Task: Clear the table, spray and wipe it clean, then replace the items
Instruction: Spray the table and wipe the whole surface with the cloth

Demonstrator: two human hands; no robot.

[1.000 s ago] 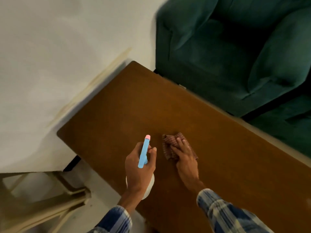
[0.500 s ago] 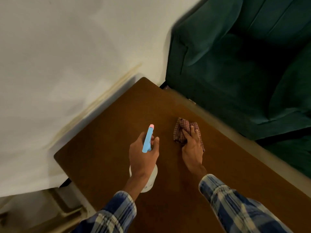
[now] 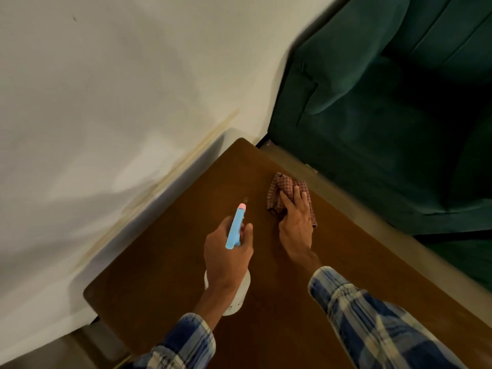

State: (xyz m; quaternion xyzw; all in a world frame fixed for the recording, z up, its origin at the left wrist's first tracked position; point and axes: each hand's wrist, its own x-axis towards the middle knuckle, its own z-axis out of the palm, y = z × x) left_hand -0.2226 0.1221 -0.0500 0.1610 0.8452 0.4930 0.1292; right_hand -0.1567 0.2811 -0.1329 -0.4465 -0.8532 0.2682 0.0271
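A brown wooden table (image 3: pixel 165 270) fills the lower middle of the head view. My left hand (image 3: pixel 226 257) grips a white spray bottle (image 3: pixel 237 296) with a blue head and pink nozzle, held above the table and pointing toward its far corner. My right hand (image 3: pixel 295 222) lies flat on a crumpled red checked cloth (image 3: pixel 277 190), pressing it to the tabletop near the far right edge. Both sleeves are blue plaid. No other items show on the tabletop.
A dark green armchair (image 3: pixel 386 123) stands just past the table's far right edge. A white wall (image 3: pixel 106 102) with a yellowish stain runs along the table's left side. A strip of floor shows at bottom left.
My right hand has slid the cloth farther away, toward the table's far corner and armchair side. The spray bottle moved forward with my left hand, and my view shifted closer.
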